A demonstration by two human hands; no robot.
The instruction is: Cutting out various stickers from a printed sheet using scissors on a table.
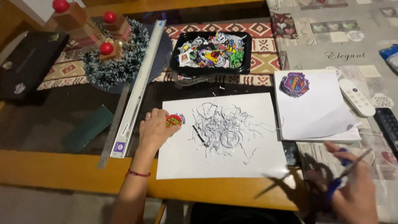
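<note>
A: Big stuff?
B: White sheet (232, 161) center, paper scraps (219, 128) piled on it

A: Hands?
B: Left hand (154, 130) at nine o'clock pinches red sticker (174, 120); right hand (356, 195) at four o'clock grips blue scissors (340, 176)

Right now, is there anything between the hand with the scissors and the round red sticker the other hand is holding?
Yes. The pile of thin paper trimmings lies on the white sheet between the right hand with the scissors and the red sticker in the left hand.
</note>
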